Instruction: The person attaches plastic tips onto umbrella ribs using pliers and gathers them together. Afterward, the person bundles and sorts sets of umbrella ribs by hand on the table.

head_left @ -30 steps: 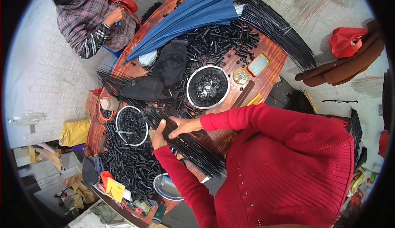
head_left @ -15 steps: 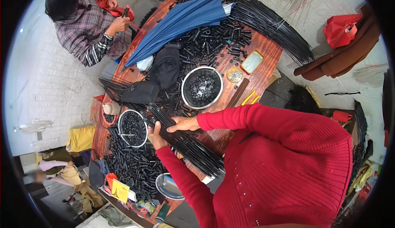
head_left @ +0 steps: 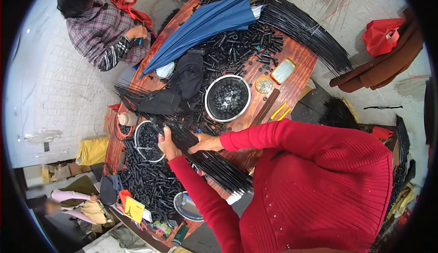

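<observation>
My left hand [head_left: 169,146] is closed around a bundle of long thin black rods [head_left: 216,167], its thumb pointing up along the side. Closer to my body, my right hand [head_left: 206,143] grips the same bundle from the other side. The rods run diagonally across the table edge, and their near ends show white tips. Just beyond my left hand is a white-rimmed bowl [head_left: 148,141] of small black parts. A second round bowl [head_left: 227,98] of black ring-like pieces stands past my right hand.
A folded blue umbrella [head_left: 200,31] lies across the wooden table [head_left: 299,52]. Loose black parts [head_left: 153,180] pile up on the left side. A dark cap [head_left: 188,76], a phone-like case [head_left: 284,70] and yellow-handled pliers [head_left: 278,111] lie around. Another person [head_left: 107,34] stands across the table.
My left hand has shifted slightly up and left along the rods, its thumb now higher. White rod tips now show at the near end. The other person's hand has lowered.
</observation>
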